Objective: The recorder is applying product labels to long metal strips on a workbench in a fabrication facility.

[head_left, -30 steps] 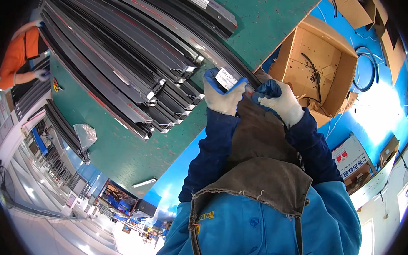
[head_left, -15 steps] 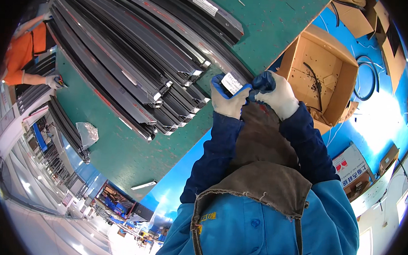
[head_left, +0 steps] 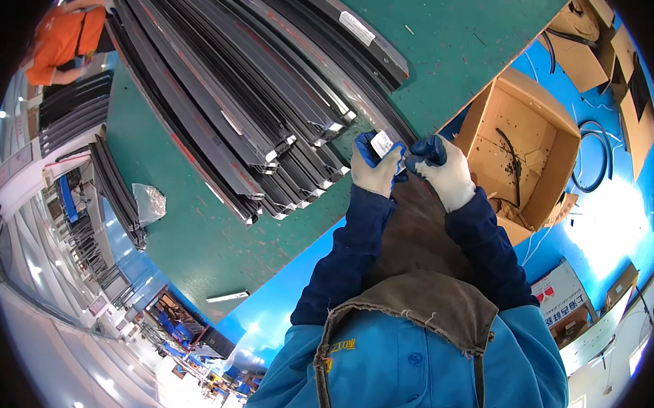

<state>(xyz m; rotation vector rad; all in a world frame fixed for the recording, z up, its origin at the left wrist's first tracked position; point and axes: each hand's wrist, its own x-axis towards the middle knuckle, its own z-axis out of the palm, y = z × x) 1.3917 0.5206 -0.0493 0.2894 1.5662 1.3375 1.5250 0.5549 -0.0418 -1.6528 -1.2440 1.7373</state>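
Note:
My left hand, in a white glove with blue fingertips, grips a small white label between thumb and fingers. Close beside it, my right hand, gloved the same way, is closed in a pinch at the label's right side; what its fingers hold, if anything, is hidden. Just beyond both hands, long dark profiles lie on the green table. Another of these profiles carries a white sticker. A brown apron hangs below my hands.
An open cardboard box with a black strip inside stands at the right. A clear plastic bag and a light bar-shaped piece lie on the table's left part. A co-worker in orange stands far left.
The white label has turned, and less of its face shows. My right fingers have come nearer to it. The co-worker's arm has drawn back from the table, and the whole view has shifted slightly.

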